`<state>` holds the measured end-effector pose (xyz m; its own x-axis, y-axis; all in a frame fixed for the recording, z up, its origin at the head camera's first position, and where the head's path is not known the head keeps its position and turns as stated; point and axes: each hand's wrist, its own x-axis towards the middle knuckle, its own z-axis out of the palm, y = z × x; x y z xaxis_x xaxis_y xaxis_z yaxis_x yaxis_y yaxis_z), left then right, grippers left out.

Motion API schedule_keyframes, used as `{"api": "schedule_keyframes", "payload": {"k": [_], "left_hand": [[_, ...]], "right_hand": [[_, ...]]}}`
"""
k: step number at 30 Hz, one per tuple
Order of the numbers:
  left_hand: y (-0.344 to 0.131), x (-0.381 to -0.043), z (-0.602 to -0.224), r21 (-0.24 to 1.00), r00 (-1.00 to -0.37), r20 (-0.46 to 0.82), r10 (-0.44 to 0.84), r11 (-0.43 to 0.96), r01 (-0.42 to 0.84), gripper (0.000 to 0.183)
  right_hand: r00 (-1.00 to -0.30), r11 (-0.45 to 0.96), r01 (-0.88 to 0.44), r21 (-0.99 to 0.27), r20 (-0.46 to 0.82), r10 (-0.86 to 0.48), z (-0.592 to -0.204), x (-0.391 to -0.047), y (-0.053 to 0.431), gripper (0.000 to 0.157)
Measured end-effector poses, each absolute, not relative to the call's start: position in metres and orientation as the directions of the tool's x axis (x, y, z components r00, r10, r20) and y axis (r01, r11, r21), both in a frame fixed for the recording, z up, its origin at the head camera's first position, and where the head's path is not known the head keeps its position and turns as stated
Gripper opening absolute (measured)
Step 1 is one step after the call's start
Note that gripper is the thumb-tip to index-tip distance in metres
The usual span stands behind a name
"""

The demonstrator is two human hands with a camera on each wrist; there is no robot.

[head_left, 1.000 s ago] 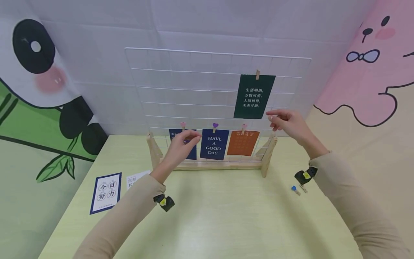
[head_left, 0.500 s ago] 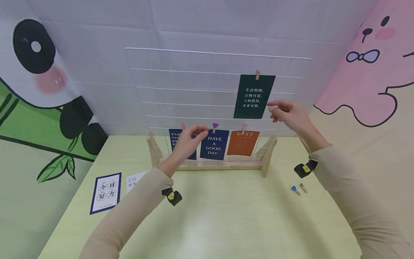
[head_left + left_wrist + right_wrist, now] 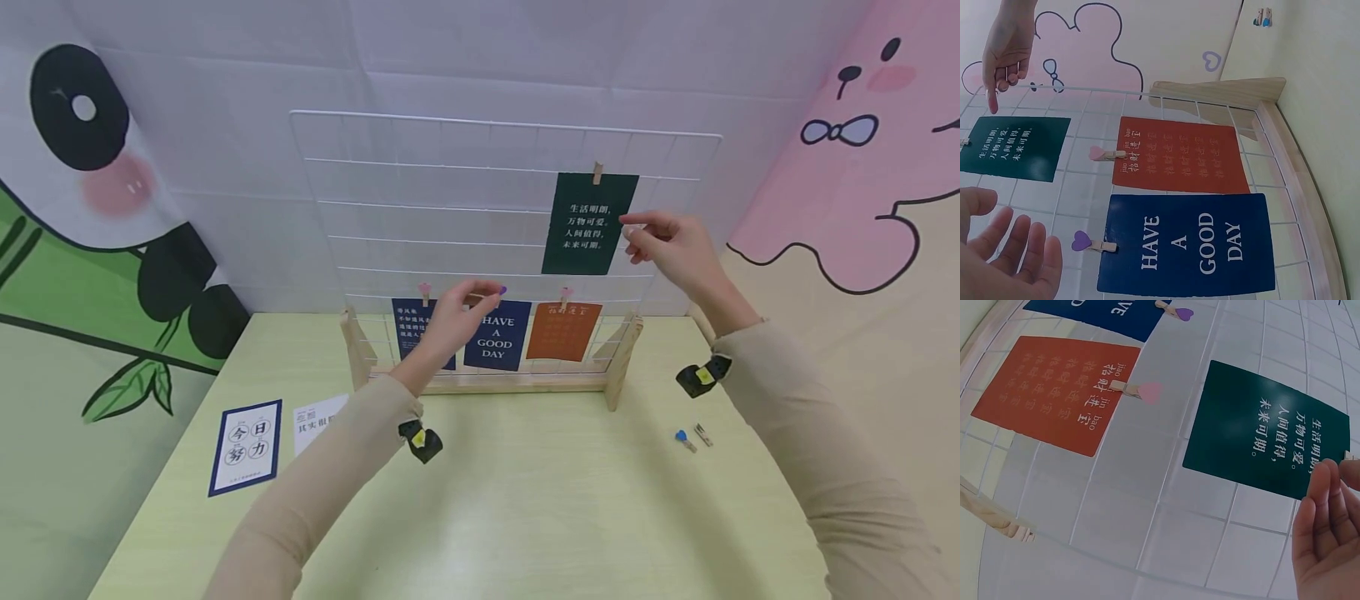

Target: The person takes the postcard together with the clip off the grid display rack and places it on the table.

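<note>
My left hand (image 3: 448, 323) hovers before the top left corner of the dark blue "HAVE A GOOD DAY" card (image 3: 498, 337), fingers loosely bent and holding nothing. That card hangs from a purple heart clothespin (image 3: 1094, 244), seen apart from the fingers in the left wrist view. My right hand (image 3: 681, 254) is at the right edge of the dark green card (image 3: 570, 250), index finger pointing at it; contact cannot be told. A plain wooden clothespin (image 3: 597, 172) holds the green card on the white wire grid (image 3: 487, 123). An orange card (image 3: 564, 342) hangs lower, under a pink heart clothespin (image 3: 1144, 392).
Another blue card (image 3: 407, 337) hangs at the lower left, partly behind my left hand. The grid stands in a wooden base (image 3: 517, 382). A blue-bordered card (image 3: 243, 450) and a white card (image 3: 311, 417) lie on the table (image 3: 525, 500). Two clothespins (image 3: 685, 440) lie at right.
My left hand has moved right and upward, from the left blue card to the "HAVE A GOOD DAY" card. My right hand has risen along the green card's right edge. The cards stay put.
</note>
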<state>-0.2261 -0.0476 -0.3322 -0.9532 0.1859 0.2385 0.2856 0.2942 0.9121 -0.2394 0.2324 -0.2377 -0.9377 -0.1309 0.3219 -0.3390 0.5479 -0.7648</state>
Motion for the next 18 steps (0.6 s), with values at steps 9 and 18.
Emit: {"api": "schedule_keyframes", "payload": {"k": [9,18], "left_hand": [[-0.035,-0.233,-0.326,0.912,-0.962,0.213,0.172,0.319,0.259,0.025],[-0.024,-0.247,-0.328,0.911,-0.944,0.258,0.205,0.274,0.308,0.029]], "right_hand": [[-0.928,0.524,-0.354,-0.775,0.362,-0.092,-0.231,-0.245,0.227,0.037],[-0.911,0.425,-0.384,-0.819,0.411,-0.031,-0.221,-0.248,0.218,0.036]]}}
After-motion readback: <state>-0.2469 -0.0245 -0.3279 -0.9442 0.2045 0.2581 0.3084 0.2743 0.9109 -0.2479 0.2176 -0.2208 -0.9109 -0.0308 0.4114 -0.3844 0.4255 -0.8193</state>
